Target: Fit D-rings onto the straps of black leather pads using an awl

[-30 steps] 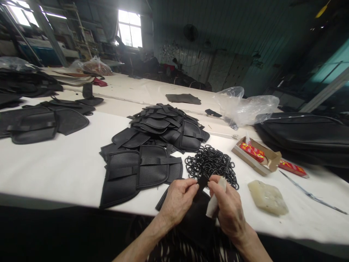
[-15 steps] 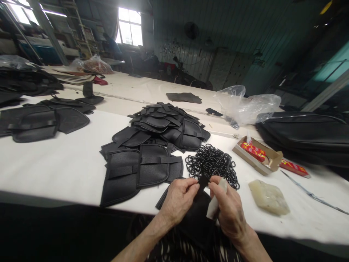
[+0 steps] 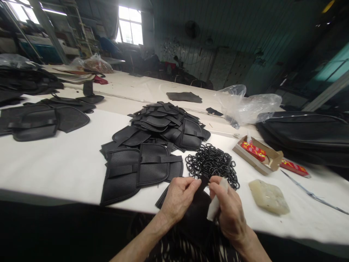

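My left hand (image 3: 178, 198) is closed in a pinch on the short strap (image 3: 202, 184) of a black leather pouch piece (image 3: 197, 214) that hangs over the table's front edge. Close to the strap's other side, my right hand (image 3: 230, 211) is closed around an off-white rolled strip (image 3: 214, 206); whether its fingertips also grip the strap I cannot tell. Just beyond my fingers lies a heap of black metal rings (image 3: 211, 160). Left of them, black stitched pouch pieces with straps (image 3: 154, 165) overlap in front of a larger pile (image 3: 160, 120).
A cardboard box (image 3: 257, 160) with red-and-yellow packets stands at right, a yellowish wax-like block (image 3: 268, 196) nearer. Behind are a clear plastic bag (image 3: 248, 103) and a large black case (image 3: 305, 134). More black pieces (image 3: 40, 123) lie on the left.
My left thumb and fingertips have shifted slightly along the strap. Otherwise the hands and the things on the table stay in place.
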The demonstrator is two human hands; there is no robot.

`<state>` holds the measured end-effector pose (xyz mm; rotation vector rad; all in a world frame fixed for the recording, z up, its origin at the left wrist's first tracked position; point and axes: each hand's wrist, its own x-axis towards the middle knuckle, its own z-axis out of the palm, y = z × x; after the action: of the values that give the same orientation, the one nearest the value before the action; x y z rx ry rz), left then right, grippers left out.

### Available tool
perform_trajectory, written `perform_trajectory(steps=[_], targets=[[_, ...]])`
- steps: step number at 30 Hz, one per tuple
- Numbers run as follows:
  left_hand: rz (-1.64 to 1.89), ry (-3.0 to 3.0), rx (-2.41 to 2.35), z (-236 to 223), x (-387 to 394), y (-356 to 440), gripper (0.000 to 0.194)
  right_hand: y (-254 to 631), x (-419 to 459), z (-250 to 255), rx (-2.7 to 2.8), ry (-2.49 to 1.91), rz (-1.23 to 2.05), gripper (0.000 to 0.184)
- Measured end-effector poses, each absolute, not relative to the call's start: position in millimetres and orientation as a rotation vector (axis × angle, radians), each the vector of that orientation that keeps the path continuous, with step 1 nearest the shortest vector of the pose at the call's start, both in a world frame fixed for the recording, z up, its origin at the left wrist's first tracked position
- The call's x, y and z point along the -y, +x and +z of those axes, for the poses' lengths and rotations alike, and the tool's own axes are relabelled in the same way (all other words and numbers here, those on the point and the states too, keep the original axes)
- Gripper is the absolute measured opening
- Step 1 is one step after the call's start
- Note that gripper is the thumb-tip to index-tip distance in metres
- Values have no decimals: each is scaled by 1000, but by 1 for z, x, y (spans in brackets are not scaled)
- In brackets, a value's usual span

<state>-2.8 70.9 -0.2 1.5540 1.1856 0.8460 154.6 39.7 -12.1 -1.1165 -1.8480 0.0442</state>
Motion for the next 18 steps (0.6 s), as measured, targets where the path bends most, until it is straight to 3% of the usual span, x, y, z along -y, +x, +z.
perform_trajectory(steps=[5, 12, 15, 18], targets=[[833, 1520, -1203, 0, -72, -1, 45, 158, -40, -7, 1960, -1051, -84, 17], [856, 1552, -1032, 3, -70, -7, 32, 156, -38, -7, 2027, -1062, -64, 19], [850, 1546, -1014, 3, -69, -9, 33, 154, -36, -7, 1968, -1100, 62, 18], [847, 1538, -1012, 2, -70, -9, 32, 150, -33, -6, 1788, -1236, 332, 29]])
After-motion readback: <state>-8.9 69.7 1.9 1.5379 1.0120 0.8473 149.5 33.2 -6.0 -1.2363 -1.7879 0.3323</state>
